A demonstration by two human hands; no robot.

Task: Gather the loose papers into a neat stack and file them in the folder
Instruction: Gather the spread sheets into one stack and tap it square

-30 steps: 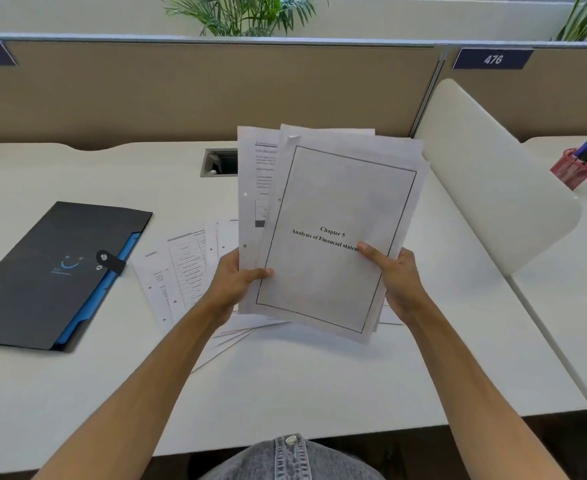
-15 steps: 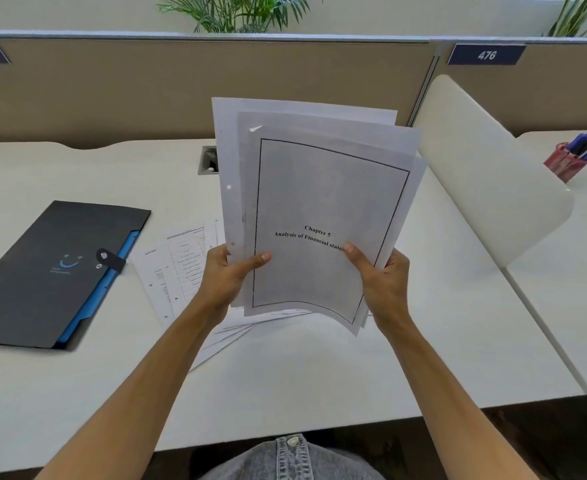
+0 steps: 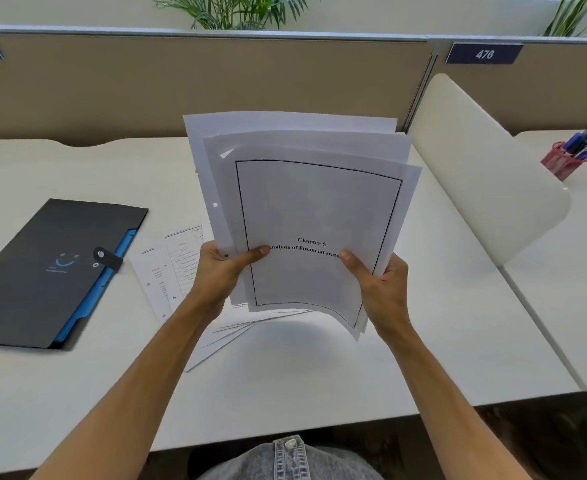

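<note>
I hold a bundle of white papers (image 3: pixel 312 202) upright above the desk, its sheets fanned unevenly at the top; the front sheet reads "Chapter 5". My left hand (image 3: pixel 221 271) grips its lower left edge, my right hand (image 3: pixel 378 289) its lower right edge. More loose papers (image 3: pixel 174 268) lie flat on the desk beneath and to the left, partly hidden by my arm and the bundle. A black folder (image 3: pixel 39 268) with a blue inner pocket and snap strap lies closed at the left.
The white desk (image 3: pixel 285 382) ends at a tan partition (image 3: pixel 181 81) behind. A white rounded divider (image 3: pixel 486 181) stands at the right. A red pen cup (image 3: pixel 565 161) sits on the neighbouring desk beyond it.
Both hands have tilted the bundle from slanted to upright and raised it, and the sheets now bow and line up more squarely. The folder and the papers on the desk stay put.
</note>
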